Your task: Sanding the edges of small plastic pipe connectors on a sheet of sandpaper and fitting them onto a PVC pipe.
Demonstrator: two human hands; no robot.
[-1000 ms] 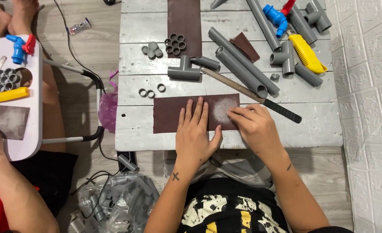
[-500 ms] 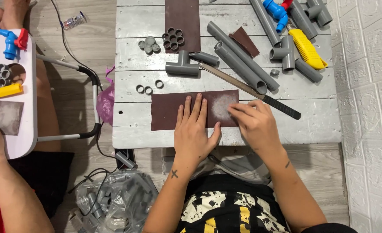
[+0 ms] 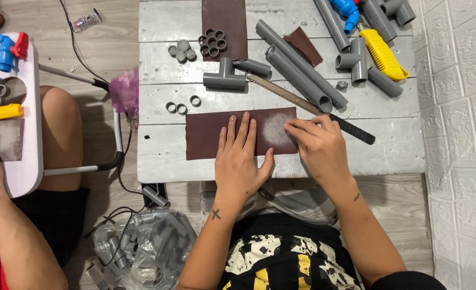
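A brown sandpaper sheet (image 3: 205,134) lies flat on the white wooden table (image 3: 157,166), with a pale dusty patch near its right end. My left hand (image 3: 240,161) rests flat on the sheet, fingers spread, pinning it down. My right hand (image 3: 316,147) is at the sheet's right end, fingers curled down over something small that I cannot make out. A hacksaw blade with a black handle (image 3: 351,129) lies just beyond my right hand.
Grey pipes (image 3: 297,67), a tee fitting (image 3: 224,78), small grey rings (image 3: 181,104), a second sandpaper sheet (image 3: 224,21), a yellow cutter (image 3: 383,53) and blue valve (image 3: 345,8) lie on the table. Another person sits left at a white table (image 3: 31,156). A bag of fittings (image 3: 136,249) lies on the floor.
The camera view has shifted slightly upward. My right hand has shifted a little on the sandpaper's right end; my left hand stays flat on the sheet.
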